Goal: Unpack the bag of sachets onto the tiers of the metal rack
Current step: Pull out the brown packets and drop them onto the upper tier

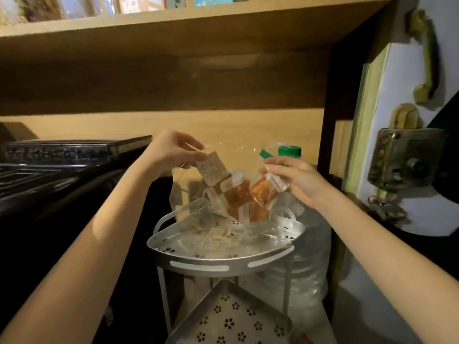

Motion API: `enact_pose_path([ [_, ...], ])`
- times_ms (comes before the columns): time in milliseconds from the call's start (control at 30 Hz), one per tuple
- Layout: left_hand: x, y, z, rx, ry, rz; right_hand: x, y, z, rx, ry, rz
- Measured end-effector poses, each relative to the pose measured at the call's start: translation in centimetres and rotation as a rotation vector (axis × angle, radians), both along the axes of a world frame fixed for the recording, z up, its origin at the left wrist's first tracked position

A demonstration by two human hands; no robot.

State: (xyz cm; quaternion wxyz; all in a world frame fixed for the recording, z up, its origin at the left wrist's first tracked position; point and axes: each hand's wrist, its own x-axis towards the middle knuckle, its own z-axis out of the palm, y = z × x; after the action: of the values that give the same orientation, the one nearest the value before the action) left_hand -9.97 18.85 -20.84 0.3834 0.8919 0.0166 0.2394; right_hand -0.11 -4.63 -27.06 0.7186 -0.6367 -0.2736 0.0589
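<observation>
A clear plastic bag (178,194) of sachets stands on the top tier (198,265) of a silver metal corner rack. My left hand (171,150) pinches a pale grey sachet (211,170) at the bag's mouth. My right hand (295,180) grips an orange sachet (264,192) just above the tier. More orange sachets (238,194) lie between the two hands, partly inside the bag. A lower tier (231,316) with flower-shaped holes shows below.
A large clear water bottle with a green cap (289,150) stands right behind the rack. A dark appliance (62,155) fills the left side. A wooden shelf (173,28) hangs overhead. A door with a metal lock (407,160) is at the right.
</observation>
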Motion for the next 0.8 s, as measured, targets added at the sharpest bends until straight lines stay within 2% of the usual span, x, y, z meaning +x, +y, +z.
enact_pose_path([
  [233,-0.2,0.1,0.4,-0.113,-0.067,0.041,0.1,0.2,1.3,0.024,-0.034,-0.044],
  [367,-1.1,0.6,0.9,-0.391,-0.167,-0.044,0.0,0.1,2.1,0.029,-0.028,-0.068],
  [433,-1.0,0.7,1.2,-0.471,-0.239,-0.053,-0.2,0.1,2.6,0.006,-0.053,-0.087],
  [700,-0.4,0.0,0.7,-0.518,-0.442,-0.108,-0.4,-0.2,5.0,0.111,-0.102,-0.13],
  [800,-0.2,0.3,-1.5,-0.515,-0.416,-0.087,-0.4,-0.5,5.4,0.154,-0.07,-0.117],
])
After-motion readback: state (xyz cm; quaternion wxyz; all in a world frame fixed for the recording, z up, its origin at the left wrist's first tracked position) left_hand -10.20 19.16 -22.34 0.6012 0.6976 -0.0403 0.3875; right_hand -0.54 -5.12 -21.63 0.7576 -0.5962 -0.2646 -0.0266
